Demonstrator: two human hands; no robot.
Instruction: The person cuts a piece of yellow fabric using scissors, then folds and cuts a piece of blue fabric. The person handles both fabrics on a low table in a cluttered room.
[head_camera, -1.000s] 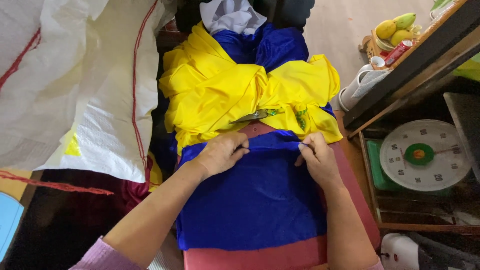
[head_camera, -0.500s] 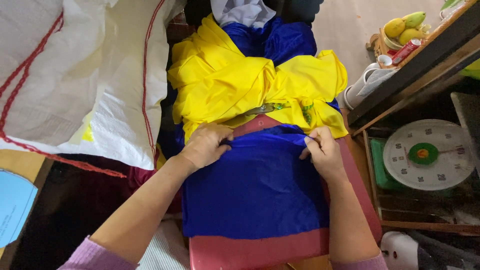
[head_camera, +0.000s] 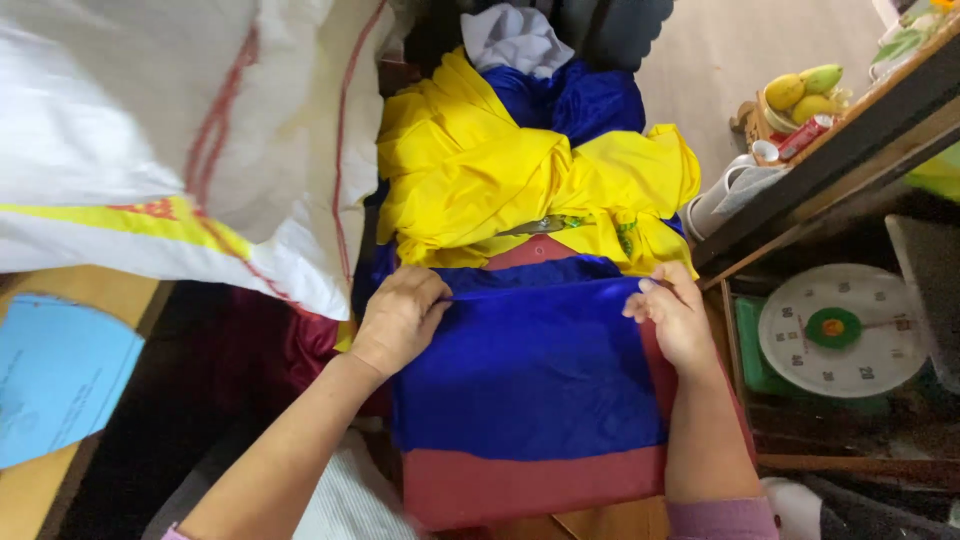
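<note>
Head cam, looking down. Blue cloth (head_camera: 530, 370), shiny, lies flat in centre of frame on a red cloth (head_camera: 530, 485) that shows below it and along its right side. Left hand (head_camera: 400, 320) at blue cloth's top-left corner, fingers curled, pinching the top edge. Right hand (head_camera: 672, 315) at top-right corner, fingers bent over the edge, gripping it; thumb side partly hidden, so exact pinch can't be told. Both forearms come in from the bottom, pink sleeve cuff (head_camera: 722, 518) on the right wrist.

Just beyond the hands: bunched yellow cloth (head_camera: 500, 180), touching the blue cloth's far edge area, w/ a strip of red between. More dark blue fabric (head_camera: 580, 100) behind the yellow, white-grey cloth (head_camera: 515, 40) on top at far end.

Left: big white woven sack (head_camera: 150, 130) w/ red and yellow stripes, hanging over the table edge. Light-blue paper (head_camera: 55, 375) bottom left on wood surface.

Right: round white dial scale (head_camera: 842, 330) w/ green centre on lower shelf. Upper right, mangoes (head_camera: 805, 88) on the floor, white jug (head_camera: 722, 195) near shelf.
</note>
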